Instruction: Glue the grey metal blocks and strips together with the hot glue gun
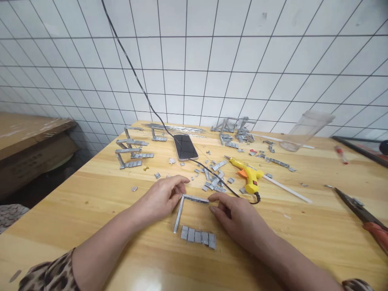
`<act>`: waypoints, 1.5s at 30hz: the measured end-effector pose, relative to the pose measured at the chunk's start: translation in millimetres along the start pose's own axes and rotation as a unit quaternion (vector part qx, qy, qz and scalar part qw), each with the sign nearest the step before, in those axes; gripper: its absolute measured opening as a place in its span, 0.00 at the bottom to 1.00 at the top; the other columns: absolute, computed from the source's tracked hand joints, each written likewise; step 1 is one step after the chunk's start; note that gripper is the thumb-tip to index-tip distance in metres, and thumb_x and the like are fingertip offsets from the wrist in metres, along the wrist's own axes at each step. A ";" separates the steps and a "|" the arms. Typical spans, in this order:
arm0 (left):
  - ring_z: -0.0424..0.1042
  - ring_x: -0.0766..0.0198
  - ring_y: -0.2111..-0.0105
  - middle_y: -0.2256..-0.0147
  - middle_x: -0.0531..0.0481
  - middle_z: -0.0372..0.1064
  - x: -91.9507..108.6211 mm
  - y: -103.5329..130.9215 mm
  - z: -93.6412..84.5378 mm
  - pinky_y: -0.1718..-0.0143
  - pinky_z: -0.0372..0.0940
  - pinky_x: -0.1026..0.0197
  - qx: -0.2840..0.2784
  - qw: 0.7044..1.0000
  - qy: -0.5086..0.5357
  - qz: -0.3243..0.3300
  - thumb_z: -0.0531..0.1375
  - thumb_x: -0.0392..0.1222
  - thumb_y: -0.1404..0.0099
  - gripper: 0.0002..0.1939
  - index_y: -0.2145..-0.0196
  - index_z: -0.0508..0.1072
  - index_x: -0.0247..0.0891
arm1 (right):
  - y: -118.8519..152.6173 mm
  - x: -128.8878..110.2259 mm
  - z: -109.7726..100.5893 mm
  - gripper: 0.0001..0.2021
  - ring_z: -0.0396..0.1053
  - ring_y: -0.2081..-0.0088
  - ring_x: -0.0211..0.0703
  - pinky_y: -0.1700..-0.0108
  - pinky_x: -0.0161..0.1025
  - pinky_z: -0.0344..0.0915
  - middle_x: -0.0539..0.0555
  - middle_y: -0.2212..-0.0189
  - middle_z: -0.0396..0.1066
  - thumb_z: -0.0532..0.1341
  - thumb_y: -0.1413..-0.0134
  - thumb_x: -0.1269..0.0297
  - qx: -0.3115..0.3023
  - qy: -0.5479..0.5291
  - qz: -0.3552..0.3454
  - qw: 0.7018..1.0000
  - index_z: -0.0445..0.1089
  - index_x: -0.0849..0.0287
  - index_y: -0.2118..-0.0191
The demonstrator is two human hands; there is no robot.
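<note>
An L-shaped piece of two thin grey strips (195, 199) lies on or just above the wooden table in front of me. My left hand (165, 196) is closed at its corner, thumb and finger against the strip. At the far end of the crosswise strip, the fingertips of my right hand (232, 214) are closed on it, the other fingers curled under. Just below, a row of flat grey squares joined side by side (198, 237) rests on the table, apart from both hands.
A yellow glue gun (250, 176) with a white glue stick lies right of scattered grey pieces (215, 180). Behind are a phone (185, 147) with a black cable across it, grey assembled frames (130, 151), and a tipped clear plastic cup (306, 131). Red-handled scissors (360, 210) lie right.
</note>
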State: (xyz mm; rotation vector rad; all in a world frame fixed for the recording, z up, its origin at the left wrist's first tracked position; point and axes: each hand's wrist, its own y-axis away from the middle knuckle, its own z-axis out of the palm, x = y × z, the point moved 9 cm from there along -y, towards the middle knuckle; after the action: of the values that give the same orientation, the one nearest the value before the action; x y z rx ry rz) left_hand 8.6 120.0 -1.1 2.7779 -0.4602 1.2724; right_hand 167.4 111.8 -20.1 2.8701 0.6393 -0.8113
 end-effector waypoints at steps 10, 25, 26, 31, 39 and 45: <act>0.69 0.66 0.72 0.66 0.49 0.71 -3.6 -0.7 0.9 0.70 0.66 0.64 0.003 1.000 0.002 0.005 0.54 0.30 0.41 0.16 0.56 0.70 0.38 | -0.1 -0.9 -0.1 0.12 0.67 0.78 0.43 0.74 0.36 0.58 0.48 0.82 0.70 0.53 0.45 0.66 0.002 0.004 -0.002 1.000 0.71 0.57 0.58; 0.71 0.60 0.68 0.69 0.48 0.72 -12.4 -2.5 -17.5 0.68 0.66 0.62 0.054 0.996 0.048 -0.059 0.57 0.40 0.41 0.10 0.62 0.73 0.35 | -1.0 0.8 -0.4 0.13 0.67 0.77 0.44 0.73 0.37 0.58 0.48 0.81 0.70 0.52 0.45 0.65 -0.001 -0.002 0.008 1.000 0.70 0.58 0.57; 0.71 0.61 0.69 0.70 0.48 0.72 -12.3 -2.4 -19.2 0.69 0.65 0.63 0.059 0.994 0.064 -0.066 0.57 0.42 0.41 0.10 0.64 0.74 0.35 | -0.9 1.1 -0.3 0.13 0.67 0.78 0.44 0.73 0.37 0.58 0.48 0.81 0.69 0.52 0.45 0.66 -0.002 -0.003 0.010 1.000 0.70 0.58 0.57; 0.58 0.71 0.84 0.81 0.56 0.64 -11.3 -1.0 -24.5 0.84 0.53 0.69 0.067 0.987 0.108 -0.100 0.57 0.48 0.41 0.13 0.73 0.72 0.36 | 0.0 1.6 -0.1 0.13 0.67 0.78 0.44 0.73 0.37 0.58 0.48 0.81 0.70 0.52 0.45 0.65 -0.004 -0.002 0.010 1.000 0.70 0.57 0.57; 0.48 0.74 0.88 0.89 0.61 0.47 -10.8 0.5 -32.6 0.87 0.43 0.68 0.099 0.980 0.125 -0.116 0.59 0.56 0.45 0.23 0.86 0.58 0.38 | -0.3 1.7 -1.2 0.15 0.70 0.75 0.46 0.71 0.39 0.59 0.50 0.79 0.72 0.50 0.44 0.64 0.003 -0.003 0.011 1.000 0.70 0.58 0.56; 0.48 0.72 0.88 0.91 0.58 0.47 -7.5 0.0 -34.4 0.85 0.45 0.66 0.100 0.981 0.130 -0.101 0.53 0.61 0.42 0.30 0.92 0.54 0.39 | 0.2 1.6 -2.2 0.15 0.70 0.73 0.47 0.70 0.39 0.60 0.51 0.78 0.73 0.50 0.42 0.64 0.004 -0.001 0.013 1.000 0.70 0.59 0.55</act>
State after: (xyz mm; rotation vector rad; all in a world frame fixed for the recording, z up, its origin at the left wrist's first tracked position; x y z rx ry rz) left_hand -21.1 127.7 15.9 2.6645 -0.0351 1.6772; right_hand 169.8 112.6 -19.1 2.8782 0.5986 -0.8165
